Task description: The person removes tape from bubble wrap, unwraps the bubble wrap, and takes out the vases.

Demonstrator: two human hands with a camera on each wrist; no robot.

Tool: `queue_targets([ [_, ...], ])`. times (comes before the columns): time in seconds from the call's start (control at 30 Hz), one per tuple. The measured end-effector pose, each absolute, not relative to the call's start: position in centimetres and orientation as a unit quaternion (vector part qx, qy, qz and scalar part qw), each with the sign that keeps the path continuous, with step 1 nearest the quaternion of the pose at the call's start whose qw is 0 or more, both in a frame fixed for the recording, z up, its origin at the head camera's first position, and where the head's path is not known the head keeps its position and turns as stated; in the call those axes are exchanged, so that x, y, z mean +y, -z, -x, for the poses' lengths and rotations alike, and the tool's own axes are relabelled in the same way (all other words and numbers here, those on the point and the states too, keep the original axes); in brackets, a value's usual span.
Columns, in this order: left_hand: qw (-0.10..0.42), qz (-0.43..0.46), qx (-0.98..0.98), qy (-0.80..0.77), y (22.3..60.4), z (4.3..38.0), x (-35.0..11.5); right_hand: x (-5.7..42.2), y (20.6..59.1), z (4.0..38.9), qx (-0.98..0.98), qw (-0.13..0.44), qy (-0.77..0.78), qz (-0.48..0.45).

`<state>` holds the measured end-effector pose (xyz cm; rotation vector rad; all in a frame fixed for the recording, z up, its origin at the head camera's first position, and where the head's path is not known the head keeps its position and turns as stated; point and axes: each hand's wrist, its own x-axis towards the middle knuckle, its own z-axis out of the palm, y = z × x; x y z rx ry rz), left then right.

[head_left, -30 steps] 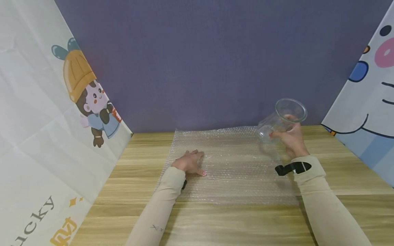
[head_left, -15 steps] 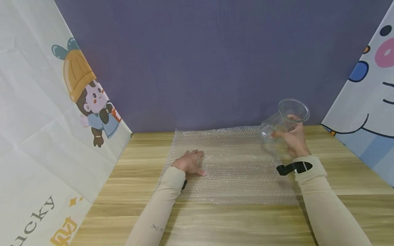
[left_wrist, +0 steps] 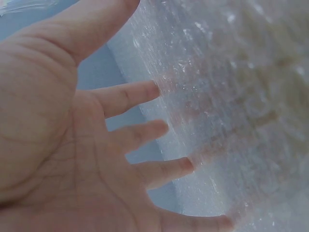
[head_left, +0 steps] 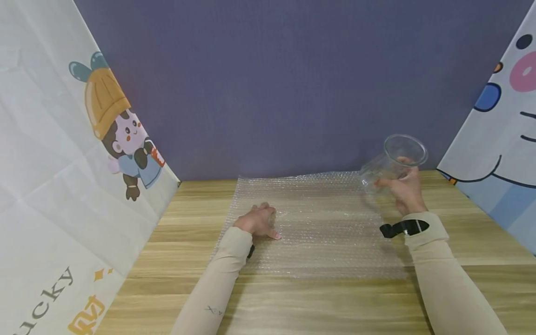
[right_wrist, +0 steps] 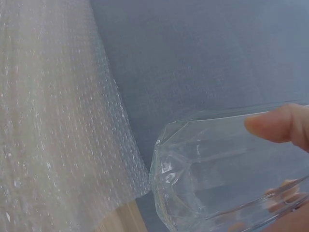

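A sheet of clear bubble wrap (head_left: 322, 223) lies flat on the wooden table, its back edge against the dark wall. Spread fingers of my left hand (head_left: 258, 220) rest on its left part; the left wrist view shows the fingertips (left_wrist: 186, 164) touching the wrap, with the palm off it. Over the back right corner, my right hand (head_left: 406, 188) grips a clear glass vase (head_left: 378, 170), tilted with its wide round mouth up and to the right. Its faceted base (right_wrist: 169, 179) points left toward the wrap's edge in the right wrist view, and my thumb (right_wrist: 277, 123) presses its side.
A dark blue-grey wall (head_left: 272, 83) stands right behind the wooden table (head_left: 301, 307). White printed sheets with cartoon figures rise at the left (head_left: 50, 153) and the right (head_left: 502, 153). Bare wood shows on both sides of the wrap and in front of it.
My right hand has moved slightly to the right with the glass vase. The left hand stays in place on the bubble wrap.
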<state>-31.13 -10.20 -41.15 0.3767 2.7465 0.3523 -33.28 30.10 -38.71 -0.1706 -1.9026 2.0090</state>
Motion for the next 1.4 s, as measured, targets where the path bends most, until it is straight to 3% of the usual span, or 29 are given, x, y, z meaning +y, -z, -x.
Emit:
queue_targets([
  [1.4,0.165,-0.157,0.968,-0.104,41.2,31.4,-10.1,32.2,40.8,33.9,-0.645,0.203,-0.728,0.111],
])
